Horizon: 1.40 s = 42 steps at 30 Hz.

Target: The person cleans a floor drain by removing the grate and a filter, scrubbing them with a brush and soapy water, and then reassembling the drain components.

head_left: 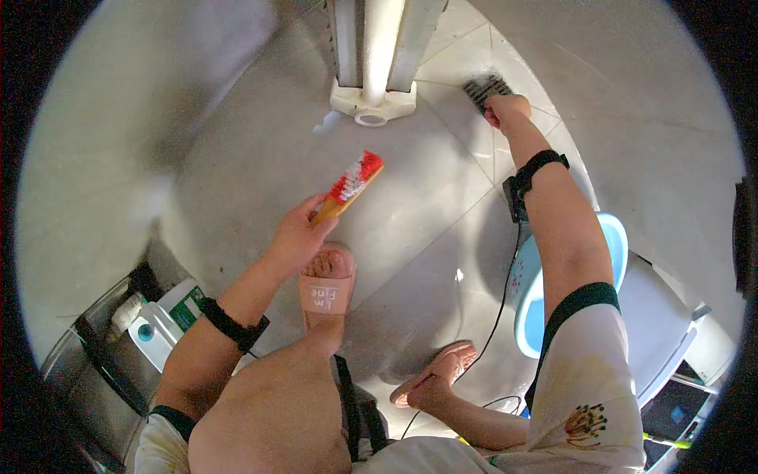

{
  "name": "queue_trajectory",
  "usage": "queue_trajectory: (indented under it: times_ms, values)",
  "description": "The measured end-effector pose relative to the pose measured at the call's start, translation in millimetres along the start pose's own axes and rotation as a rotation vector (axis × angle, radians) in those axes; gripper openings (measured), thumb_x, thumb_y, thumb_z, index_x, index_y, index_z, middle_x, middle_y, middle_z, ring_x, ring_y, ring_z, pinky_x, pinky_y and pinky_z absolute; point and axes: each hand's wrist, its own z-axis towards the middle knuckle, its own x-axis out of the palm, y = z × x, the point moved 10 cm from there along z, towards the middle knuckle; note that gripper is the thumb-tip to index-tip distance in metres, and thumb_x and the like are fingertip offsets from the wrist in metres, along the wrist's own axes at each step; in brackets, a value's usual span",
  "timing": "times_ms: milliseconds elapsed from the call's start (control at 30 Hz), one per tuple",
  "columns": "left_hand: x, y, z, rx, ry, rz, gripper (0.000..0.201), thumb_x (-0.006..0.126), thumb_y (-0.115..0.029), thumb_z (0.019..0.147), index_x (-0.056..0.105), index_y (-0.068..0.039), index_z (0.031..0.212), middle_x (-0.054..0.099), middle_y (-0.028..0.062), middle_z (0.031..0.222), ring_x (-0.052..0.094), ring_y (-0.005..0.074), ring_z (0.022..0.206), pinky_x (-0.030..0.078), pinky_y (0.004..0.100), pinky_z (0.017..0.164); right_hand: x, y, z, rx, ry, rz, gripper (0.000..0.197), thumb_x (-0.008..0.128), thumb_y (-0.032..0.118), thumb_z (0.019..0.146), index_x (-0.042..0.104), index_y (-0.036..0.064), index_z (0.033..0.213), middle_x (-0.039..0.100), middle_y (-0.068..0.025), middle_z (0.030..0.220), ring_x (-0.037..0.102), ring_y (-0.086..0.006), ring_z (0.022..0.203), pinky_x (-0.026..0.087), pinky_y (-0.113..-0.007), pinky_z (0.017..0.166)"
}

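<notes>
In my left hand [304,229] is a scrubbing brush [355,180] with a yellow wooden back and red and white bristles. It is held above the floor, bristles facing up and to the left. My right hand [507,109] reaches far out to the upper right, fingers curled closed at the lower edge of a dark slatted plate [486,89]. That plate looks like a drain grate, but its exact kind is unclear. Part of it is hidden behind the fingers.
A white pipe [382,55] on a pale base [371,104] stands ahead. Beneath my right arm is a light blue basin [613,237]. White and green containers [175,312] sit at the left. A black cable [505,300] hangs from my right wrist strap. Pink slippers [325,296] are on my feet.
</notes>
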Motion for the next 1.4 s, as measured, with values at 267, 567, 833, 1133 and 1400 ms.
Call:
queue_trajectory:
  times_ms: [267,567,833,1133,1400]
  values:
    - [8.0,6.0,2.5,-0.087,0.031,-0.014,0.047,0.062,-0.021,0.083,0.051,-0.003,0.124,0.064,0.0169,0.089,0.062,0.0237,0.078,0.048,0.0344,0.070,10.8,-7.4,-22.4,0.126,-0.007,0.066,0.016,0.066,0.009,0.072,0.055,-0.0005,0.064,0.057,-0.0086,0.063,0.053,-0.0162,0.045,0.043,-0.030,0.036]
    - [5.7,4.9,4.1,-0.042,0.010,0.002,0.048,0.063,-0.022,0.083,0.050,-0.003,0.125,0.064,0.0163,0.087,0.062,0.0243,0.076,0.048,0.0347,0.068,6.3,25.4,-51.3,-0.103,0.028,-0.358,0.048,0.056,0.035,0.075,0.064,-0.0030,0.102,0.061,-0.0209,0.112,0.057,-0.0310,0.109,0.043,-0.037,0.091]
    - [10.8,12.3,6.4,-0.078,0.025,-0.020,0.048,0.062,-0.023,0.083,0.050,-0.004,0.125,0.065,0.0155,0.087,0.062,0.0236,0.076,0.048,0.0349,0.067,-32.8,-9.8,-27.3,0.029,-0.088,-0.433,0.044,0.062,0.031,0.072,0.063,0.0043,0.108,0.063,-0.0150,0.112,0.060,-0.0282,0.107,0.047,-0.035,0.090]
    - [10.1,8.3,3.8,-0.087,0.023,-0.014,0.047,0.061,-0.022,0.084,0.050,-0.004,0.125,0.065,0.0156,0.088,0.062,0.0225,0.076,0.048,0.0341,0.068,24.2,83.9,-101.8,-1.167,0.039,-0.990,0.030,0.057,0.015,0.079,0.059,0.0093,0.109,0.056,-0.0072,0.112,0.055,-0.0256,0.107,0.050,-0.038,0.085]
    - [5.9,13.2,4.7,-0.046,-0.006,-0.014,0.046,0.062,-0.023,0.083,0.051,-0.004,0.124,0.064,0.0158,0.086,0.062,0.0240,0.075,0.048,0.0344,0.069,58.7,89.9,-90.2,-1.285,0.403,-1.257,0.025,0.061,0.010,0.073,0.059,0.0021,0.097,0.056,-0.0108,0.103,0.058,-0.0301,0.095,0.051,-0.038,0.083]
